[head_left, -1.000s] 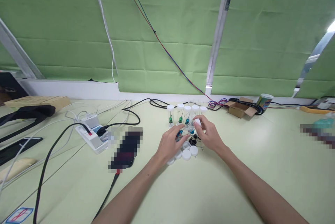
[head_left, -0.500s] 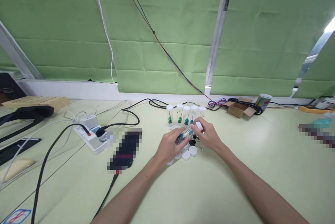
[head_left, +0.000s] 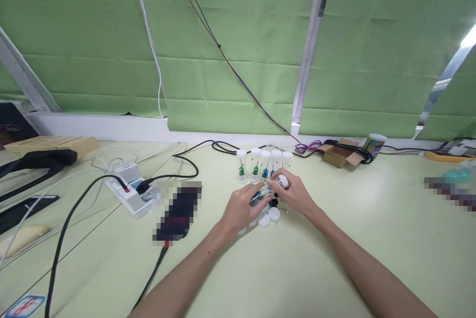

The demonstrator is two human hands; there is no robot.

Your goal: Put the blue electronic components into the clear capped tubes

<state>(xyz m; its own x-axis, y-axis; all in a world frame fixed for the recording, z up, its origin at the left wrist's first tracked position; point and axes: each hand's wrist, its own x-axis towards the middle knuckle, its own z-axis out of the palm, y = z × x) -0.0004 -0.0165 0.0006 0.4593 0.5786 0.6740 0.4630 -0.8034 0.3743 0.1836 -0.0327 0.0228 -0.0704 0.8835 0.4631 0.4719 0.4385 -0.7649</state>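
Observation:
My left hand [head_left: 241, 207] is closed round a clear plastic tube [head_left: 256, 199] lying tilted, with blue bits in it. My right hand [head_left: 293, 191] is closed beside the tube's far end, its thumb and forefinger pinched near a small blue part. A white cap [head_left: 283, 181] sits within the right hand's fingers. Behind both hands several capped clear tubes [head_left: 242, 172] stand upright in a row, holding green or blue parts with thin wire leads. Loose white caps [head_left: 264, 220] lie in front, beside small black parts [head_left: 274, 203] partly hidden by my hands.
To the left are a white power strip [head_left: 128, 199] with plugs and cables, and a blurred dark device [head_left: 178, 214]. A small open cardboard box [head_left: 338, 154], coiled black cable and a printed can [head_left: 375, 145] stand at the back right. Green blinds hang behind the table.
My right fingers have shifted slightly left, closer over the tube's end, and the white cap in that hand has turned a little. The left hand has barely moved.

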